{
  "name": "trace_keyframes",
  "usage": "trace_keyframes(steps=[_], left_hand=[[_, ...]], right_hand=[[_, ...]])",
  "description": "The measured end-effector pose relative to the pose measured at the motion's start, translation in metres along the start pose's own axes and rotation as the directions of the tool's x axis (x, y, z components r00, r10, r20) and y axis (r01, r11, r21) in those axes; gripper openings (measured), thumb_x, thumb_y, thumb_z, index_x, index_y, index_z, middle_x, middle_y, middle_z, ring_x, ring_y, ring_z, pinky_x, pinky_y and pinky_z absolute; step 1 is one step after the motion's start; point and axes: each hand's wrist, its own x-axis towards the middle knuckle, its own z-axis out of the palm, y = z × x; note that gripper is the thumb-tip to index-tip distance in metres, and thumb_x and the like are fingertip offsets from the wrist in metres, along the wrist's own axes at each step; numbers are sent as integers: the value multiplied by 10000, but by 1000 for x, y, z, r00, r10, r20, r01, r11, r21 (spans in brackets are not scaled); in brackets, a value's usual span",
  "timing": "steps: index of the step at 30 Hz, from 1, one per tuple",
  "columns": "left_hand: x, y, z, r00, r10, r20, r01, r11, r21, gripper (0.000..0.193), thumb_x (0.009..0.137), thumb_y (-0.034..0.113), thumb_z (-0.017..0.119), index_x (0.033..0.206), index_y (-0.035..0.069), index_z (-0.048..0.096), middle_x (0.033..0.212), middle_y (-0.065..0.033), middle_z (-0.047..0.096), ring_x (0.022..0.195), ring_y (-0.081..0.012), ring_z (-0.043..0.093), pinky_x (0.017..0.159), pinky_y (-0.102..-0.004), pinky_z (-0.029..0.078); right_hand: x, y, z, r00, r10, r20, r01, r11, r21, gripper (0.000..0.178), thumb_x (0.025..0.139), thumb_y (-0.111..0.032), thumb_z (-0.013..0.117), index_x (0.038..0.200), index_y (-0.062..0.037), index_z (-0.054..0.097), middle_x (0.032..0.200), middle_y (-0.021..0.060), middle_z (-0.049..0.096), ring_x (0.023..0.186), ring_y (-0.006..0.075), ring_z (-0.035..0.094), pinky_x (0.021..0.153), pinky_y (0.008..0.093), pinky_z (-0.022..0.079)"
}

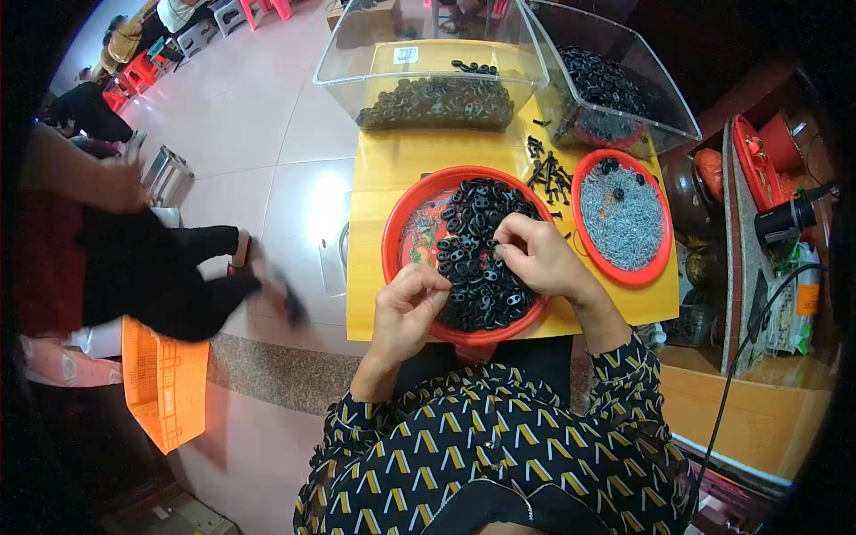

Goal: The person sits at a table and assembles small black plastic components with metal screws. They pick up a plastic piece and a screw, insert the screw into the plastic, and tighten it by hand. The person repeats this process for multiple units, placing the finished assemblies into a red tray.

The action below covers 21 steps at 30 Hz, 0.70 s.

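Observation:
A red round tray [389, 234] in front of me holds a heap of small black oval plastic pieces with two holes [486, 214]. My left hand [408, 312] is over its near left rim, thumb and fingers pinched together. Over the right part of the heap, my right hand [540, 260] is closed in a pinch too. Whatever lies between the fingertips of either hand is too small to make out. To the right stands a second red tray [667, 234] full of small silvery metal screws [621, 223], with a few black pieces on top.
Black bolt-like parts [551, 174] lie loose on the yellow table [370, 169]. Two transparent bins [428, 62] [615, 85] of black pieces stand at the back. At left, a blurred person [160, 259] is near an orange crate [165, 383]. A black cable [744, 343] hangs at right.

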Motion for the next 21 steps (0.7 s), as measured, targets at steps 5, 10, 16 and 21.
trace_keyframes(steps=[5, 10, 16, 21], left_hand=[[-4, 3, 9, 953, -301, 27, 270, 809, -522, 83, 761, -43, 584, 838, -11, 591, 779, -39, 585, 703, -99, 547, 633, -207, 447], [-6, 3, 16, 928, -351, 123, 345, 690, -636, 121, 769, 14, 597, 885, -7, 573, 781, -75, 586, 677, -136, 545, 608, -239, 439], [-8, 1, 19, 918, -353, 179, 362, 566, -741, 90, 792, 46, 585, 869, 3, 568, 760, -54, 583, 662, -123, 537, 611, -232, 435], [-9, 2, 20, 916, -340, 213, 369, 503, -781, 87, 801, 67, 579, 865, 12, 559, 748, -38, 567, 660, -117, 519, 624, -233, 423]], right_hand=[[-16, -2, 7, 976, 160, 149, -218, 646, 732, 65, 783, -38, 582, 774, -27, 519, 688, 45, 572, 607, 83, 569, 516, 169, 451], [-27, -8, 19, 975, 156, 159, -220, 559, 800, 89, 747, -15, 606, 775, -30, 523, 689, 19, 556, 589, 88, 572, 489, 179, 444], [-39, -18, 29, 977, 163, 134, -208, 620, 757, 68, 777, -62, 585, 802, -21, 537, 685, 0, 544, 613, 65, 558, 502, 180, 438], [-48, -29, 38, 976, 193, 105, -211, 690, 692, 70, 805, -84, 558, 805, -14, 549, 683, 2, 554, 604, 58, 544, 518, 190, 434]])
